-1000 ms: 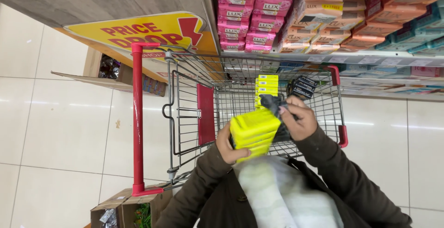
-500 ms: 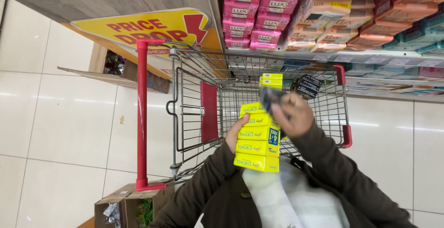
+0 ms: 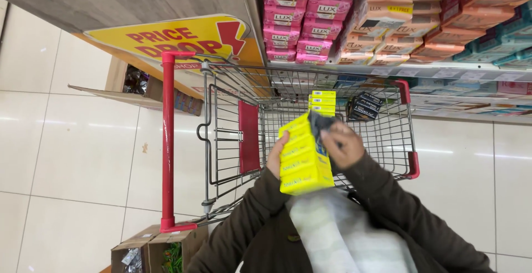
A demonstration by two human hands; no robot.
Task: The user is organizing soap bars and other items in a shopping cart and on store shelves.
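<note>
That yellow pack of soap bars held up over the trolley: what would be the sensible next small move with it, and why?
Probably lower it into the trolley. The left hand grips the yellow pack from the side, the right hand holds something dark at its top, and it hangs just above the wire basket. A matching yellow pack and a black packet already lie inside, with bare wire beside them.

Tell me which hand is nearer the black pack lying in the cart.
Right. The right hand is just below-left of the black pack, apart from it. The left hand is farther left, gripping the yellow pack.
</note>
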